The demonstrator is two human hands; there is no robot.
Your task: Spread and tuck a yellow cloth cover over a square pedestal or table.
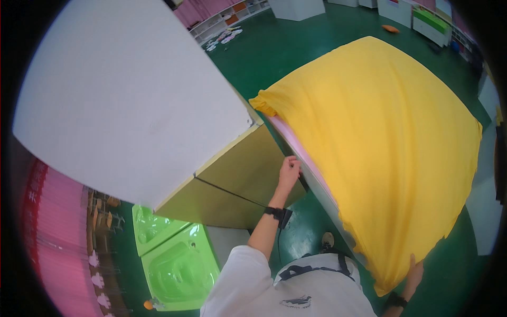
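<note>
Although the large yellow cloth (pixel 388 153) lies over nearly the whole top of the boxy piece of furniture at the person's right side, the covering seems to me not fully finished. The far corner on the left is bunched, but it reaches past the edge there, and the far and right sides look covered. Along the left side, however, a narrow pink strip (pixel 304 146) shows from under the cloth, and below it the pale side panel (pixel 318 190) is bare. Long folds run across the top, so I judge that what is left is mainly this left edge and some smoothing.

The left hand (pixel 289 170) is just beside this uncovered edge; its fingers are bent, and no cloth is seen in them, yet I cannot tell whether they pinch or touch the edge. The right hand (pixel 415 271) is at the near right border of the cloth, close to the hanging near corner. Its fingers lie against the fabric, but whether they grasp it I cannot tell, because the cloth hides a part of them.
</note>
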